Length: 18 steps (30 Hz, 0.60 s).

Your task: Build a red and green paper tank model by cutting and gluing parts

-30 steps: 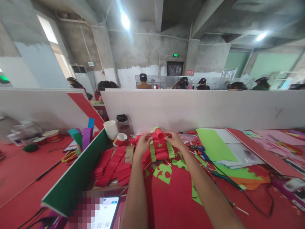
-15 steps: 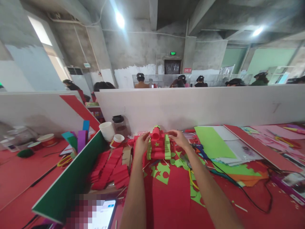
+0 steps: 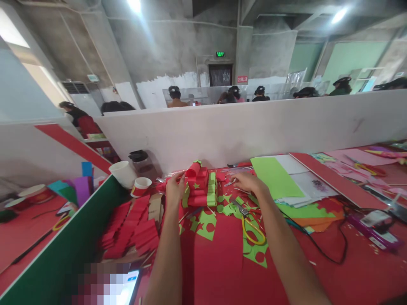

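A red and green paper model (image 3: 197, 190) with a rolled tube on top and a green star on its front stands near the white partition. My left hand (image 3: 174, 188) grips the model's left side. To the right of the model, my right hand (image 3: 246, 182) is apart from it, its fingers bent over the scraps; a small pale piece shows at the fingertips, too small to name. Below that hand lie yellow-handled scissors (image 3: 252, 231) on green cut-out scraps (image 3: 207, 224). A red sheet (image 3: 218, 258) lies in front of the model.
Stacked red paper strips (image 3: 122, 228) lie left, beside a green divider (image 3: 73, 245). A white cup (image 3: 123, 174), a paper cup (image 3: 140, 186) and a dark-lidded jar (image 3: 140, 163) stand behind them. Green sheets (image 3: 276, 178) and a black cable lie right. People sit beyond the partition.
My right hand has left the model's right side and moved over the scraps. The model now sits turned slightly, with my left hand still on it. The camera view has shifted to the right.
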Tool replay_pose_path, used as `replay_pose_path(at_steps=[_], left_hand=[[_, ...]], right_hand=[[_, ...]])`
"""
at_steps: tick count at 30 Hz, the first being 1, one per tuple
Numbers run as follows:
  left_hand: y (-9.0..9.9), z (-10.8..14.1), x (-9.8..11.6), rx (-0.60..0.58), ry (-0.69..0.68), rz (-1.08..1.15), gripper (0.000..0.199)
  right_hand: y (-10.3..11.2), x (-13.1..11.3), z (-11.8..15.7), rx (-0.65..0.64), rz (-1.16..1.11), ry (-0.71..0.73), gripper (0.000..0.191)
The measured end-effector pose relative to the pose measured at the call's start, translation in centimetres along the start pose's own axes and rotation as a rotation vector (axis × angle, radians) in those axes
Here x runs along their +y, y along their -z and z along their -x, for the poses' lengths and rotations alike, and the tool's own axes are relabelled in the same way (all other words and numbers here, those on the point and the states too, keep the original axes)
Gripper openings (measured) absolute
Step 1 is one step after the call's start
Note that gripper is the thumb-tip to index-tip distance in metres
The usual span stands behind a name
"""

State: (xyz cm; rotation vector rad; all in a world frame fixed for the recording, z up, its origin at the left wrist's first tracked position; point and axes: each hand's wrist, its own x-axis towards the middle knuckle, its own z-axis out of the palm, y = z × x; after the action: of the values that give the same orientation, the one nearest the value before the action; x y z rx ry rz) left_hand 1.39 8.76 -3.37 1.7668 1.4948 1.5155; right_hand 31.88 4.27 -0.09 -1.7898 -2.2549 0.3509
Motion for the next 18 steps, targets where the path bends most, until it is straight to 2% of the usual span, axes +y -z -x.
replay_pose_path(at_steps=[3, 5, 8, 12, 18], left_hand=[[-0.1, 0.0, 0.4, -0.028, 0.006, 0.067, 0.034], [-0.1, 0.0, 0.6, -0.033, 0.005, 0.096, 0.034], [-0.2, -0.1, 0.5, -0.044, -0.012, 0.111, 0.034], [-0.3, -0.3, -0.2, -0.064, -0.015, 0.132, 0.034], [-0.3, -0.3, -0.3, -0.077, -0.002, 0.162, 0.032]], right_hand=[[0.2, -0.7, -0.9, 0.102, 0.046, -0.022, 0.031], [0.3, -1.2, -2.0, 0.124, 0.082, -0.035, 0.031], [-0.1, -1.9, -4.2, 0.084, 0.143, -0.042, 0.030], [-1.6, -2.7, -6.7, 0.009, 0.240, -0.085, 0.027], [-3.7, -3.3, -7.6, -0.018, 0.271, -0.132, 0.027]])
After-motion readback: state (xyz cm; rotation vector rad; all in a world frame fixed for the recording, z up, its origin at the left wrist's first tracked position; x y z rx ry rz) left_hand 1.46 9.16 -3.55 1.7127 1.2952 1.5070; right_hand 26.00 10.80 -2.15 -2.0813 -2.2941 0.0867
